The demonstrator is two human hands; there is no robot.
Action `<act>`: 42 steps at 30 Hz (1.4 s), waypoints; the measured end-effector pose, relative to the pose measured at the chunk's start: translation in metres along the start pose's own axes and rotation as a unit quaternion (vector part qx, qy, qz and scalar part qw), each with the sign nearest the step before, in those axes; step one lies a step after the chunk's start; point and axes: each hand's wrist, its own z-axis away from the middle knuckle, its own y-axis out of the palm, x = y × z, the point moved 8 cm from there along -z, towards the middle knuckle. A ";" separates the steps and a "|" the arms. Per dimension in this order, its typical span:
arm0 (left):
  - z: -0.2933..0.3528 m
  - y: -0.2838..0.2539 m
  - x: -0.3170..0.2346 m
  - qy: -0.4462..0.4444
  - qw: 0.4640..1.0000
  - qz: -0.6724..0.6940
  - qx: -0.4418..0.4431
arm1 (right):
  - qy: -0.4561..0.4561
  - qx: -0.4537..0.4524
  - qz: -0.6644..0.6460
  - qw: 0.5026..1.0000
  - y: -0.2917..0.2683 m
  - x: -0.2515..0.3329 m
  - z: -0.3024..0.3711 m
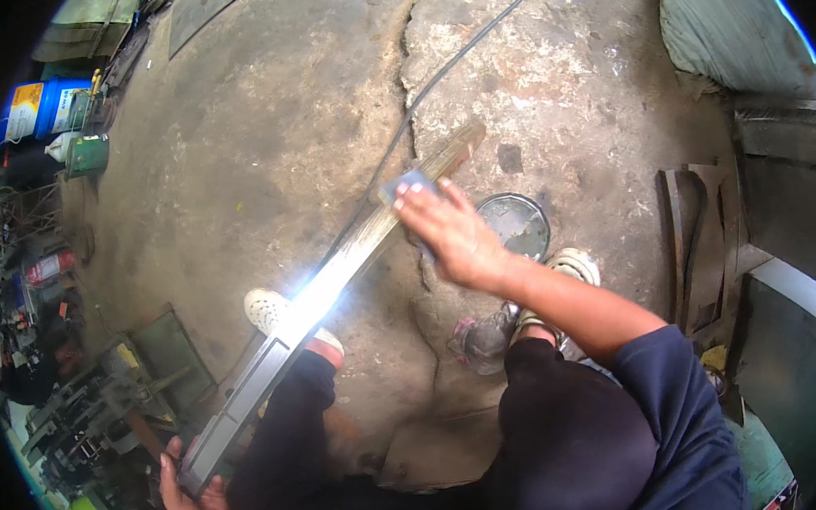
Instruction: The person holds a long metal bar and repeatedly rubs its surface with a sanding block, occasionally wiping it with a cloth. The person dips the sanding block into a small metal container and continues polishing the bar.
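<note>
A long, straight metal bar (245,398) runs slantwise from the lower left up to the middle of the view. Its near part is grey with shallow rectangular recesses; farther up, a strong glare whitens the surface, and the far end looks brownish. My left hand (190,497) is closed around the near end, its fingers on either side. Over the far part lies my right hand (457,235), somewhat blurred, pressing a small flat blue-grey sheet (408,186) against the bar with its fingers. Just beyond that wrist stands a round pan of liquid (523,228), partly covered by my hand.
A dark cable (441,74) crosses the cracked concrete floor (276,101) and passes behind the bar. A crumpled plastic bag (485,343) lies by my right foot. Cut metal plates (706,245) lean at the right. Tools and a blue bucket (53,112) line the left side.
</note>
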 end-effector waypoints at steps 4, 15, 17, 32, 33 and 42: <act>-0.013 -0.006 0.007 -0.001 1.000 0.007 0.009 | 0.210 0.045 0.036 0.976 -0.007 -0.104 0.002; -0.037 -0.009 0.023 -0.079 0.996 -0.046 -0.006 | 0.189 0.086 0.155 0.966 0.010 -0.129 -0.005; -0.041 -0.012 0.030 -0.099 0.993 -0.057 -0.003 | 0.140 0.117 0.089 0.979 0.016 -0.097 -0.008; -0.037 -0.003 0.033 -0.126 0.991 -0.028 -0.022 | -0.014 -0.080 0.111 0.991 0.030 0.001 -0.013; -0.032 -0.002 0.028 -0.123 0.992 -0.010 -0.023 | -0.066 -0.035 0.021 0.997 0.021 0.062 -0.020; -0.009 0.003 0.013 -0.088 0.995 0.045 0.018 | -0.048 0.078 -0.030 0.995 0.014 0.029 -0.014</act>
